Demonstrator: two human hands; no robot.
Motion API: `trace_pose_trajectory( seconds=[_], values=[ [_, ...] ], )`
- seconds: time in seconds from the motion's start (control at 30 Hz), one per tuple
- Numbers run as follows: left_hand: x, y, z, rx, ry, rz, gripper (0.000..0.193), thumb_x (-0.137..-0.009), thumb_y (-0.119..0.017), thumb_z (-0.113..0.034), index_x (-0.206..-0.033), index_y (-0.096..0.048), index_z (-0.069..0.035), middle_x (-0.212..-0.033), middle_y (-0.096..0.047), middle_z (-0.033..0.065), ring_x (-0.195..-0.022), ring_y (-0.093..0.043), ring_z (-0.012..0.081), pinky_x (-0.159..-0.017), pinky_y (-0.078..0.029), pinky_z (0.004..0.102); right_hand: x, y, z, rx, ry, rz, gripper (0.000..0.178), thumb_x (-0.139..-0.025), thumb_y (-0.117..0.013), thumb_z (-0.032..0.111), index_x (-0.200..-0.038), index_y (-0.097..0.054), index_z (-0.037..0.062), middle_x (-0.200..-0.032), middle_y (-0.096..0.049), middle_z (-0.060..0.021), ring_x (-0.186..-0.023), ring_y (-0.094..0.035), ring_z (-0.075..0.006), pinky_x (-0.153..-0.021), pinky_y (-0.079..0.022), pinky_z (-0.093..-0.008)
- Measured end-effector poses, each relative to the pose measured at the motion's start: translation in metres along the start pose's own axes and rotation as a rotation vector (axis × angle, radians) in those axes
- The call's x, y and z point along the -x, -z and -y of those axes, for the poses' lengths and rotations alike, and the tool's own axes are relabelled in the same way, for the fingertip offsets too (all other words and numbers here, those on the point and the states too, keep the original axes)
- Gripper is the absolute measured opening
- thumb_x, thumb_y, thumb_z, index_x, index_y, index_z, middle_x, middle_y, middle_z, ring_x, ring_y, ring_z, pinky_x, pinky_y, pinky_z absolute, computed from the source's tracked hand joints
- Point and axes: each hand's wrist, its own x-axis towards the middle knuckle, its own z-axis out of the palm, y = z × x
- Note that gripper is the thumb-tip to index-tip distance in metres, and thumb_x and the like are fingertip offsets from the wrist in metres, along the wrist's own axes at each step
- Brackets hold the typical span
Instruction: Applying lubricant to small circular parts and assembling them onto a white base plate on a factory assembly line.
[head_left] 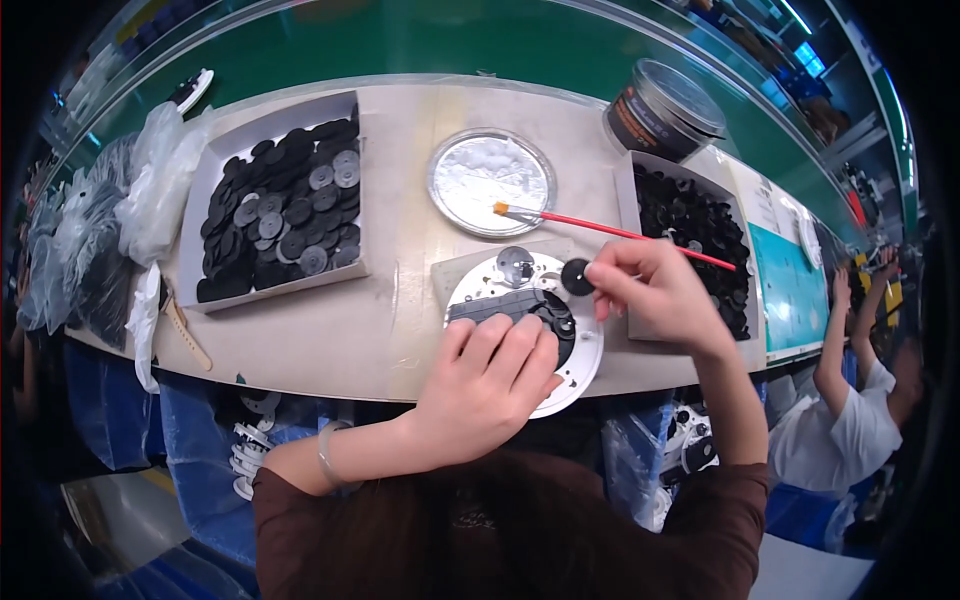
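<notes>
My right hand (652,295) pinches a small black disc (577,278) between thumb and fingertips, above the right edge of a round white base (590,345). On that base sit black parts (500,305) and a grey disc (515,266) near its far edge. My left hand (492,382) lies over the near left side of the base, its fingers bent and closed on it; what the fingertips touch is partly hidden. Beyond the base, a round lid-like dish (490,165) holds whitish stuff. A brush with a red handle (600,228) rests with its bristles over the dish's rim.
At the left stands a white box (290,293) full of black and grey discs. Another box (628,190) of small black parts is at the right, with a dark tin (660,108) behind it. Plastic bags (160,190) lie far left. A co-worker (840,430) sits at the right.
</notes>
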Motion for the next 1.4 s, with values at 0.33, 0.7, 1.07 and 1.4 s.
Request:
trace_pose_trajectory(
  seconds=[0.33, 0.7, 1.07, 1.4],
  values=[
    [-0.016, 0.006, 0.01, 0.005, 0.015, 0.187, 0.058, -0.066, -0.064, -0.033, -0.113, -0.053, -0.002, -0.12, -0.049, 0.0095, -0.096, -0.043, 0.0244, -0.08, -0.033, 0.0362, -0.003, -0.024, -0.014, 0.317, 0.138, -0.192, 0.022, -0.085, -0.053, 0.017, -0.075, -0.057, -0.002, -0.056, -0.053, -0.0048, -0.05, -0.048, -0.008, -0.048, -0.038, -0.0232],
    [-0.015, -0.003, 0.002, -0.061, 0.041, 0.122, 0.05, -0.061, -0.063, -0.028, -0.105, -0.059, -0.004, -0.115, -0.053, 0.0075, -0.085, -0.044, 0.0232, -0.076, -0.035, 0.0347, 0.0, -0.031, -0.013, 0.436, 0.281, -0.271, 0.02, -0.084, -0.052, 0.016, -0.07, -0.055, 0.0005, -0.05, -0.048, -0.0146, -0.043, -0.049, -0.0301, -0.041, -0.036, -0.0329],
    [-0.022, -0.004, 0.004, 0.005, 0.051, 0.161, 0.043, -0.063, -0.059, -0.028, -0.098, -0.058, -0.004, -0.111, -0.054, 0.0118, -0.085, -0.047, 0.022, -0.075, -0.035, 0.0361, 0.002, -0.022, -0.012, 0.574, 0.28, -0.354, 0.023, -0.081, -0.055, 0.017, -0.063, -0.056, 0.0014, -0.048, -0.046, -0.0144, -0.041, -0.046, -0.0302, -0.04, -0.035, -0.0324],
    [-0.022, -0.004, 0.004, -0.017, 0.031, 0.13, 0.042, -0.062, -0.06, -0.028, -0.096, -0.058, -0.004, -0.111, -0.053, 0.0106, -0.084, -0.046, 0.0215, -0.074, -0.034, 0.0345, 0.051, 0.099, -0.054, 0.756, -0.102, -1.025, 0.014, -0.084, -0.05, 0.007, -0.088, -0.062, 0.0014, -0.063, -0.057, -0.0059, -0.056, -0.05, -0.0112, -0.055, -0.04, -0.0243]
  ],
)
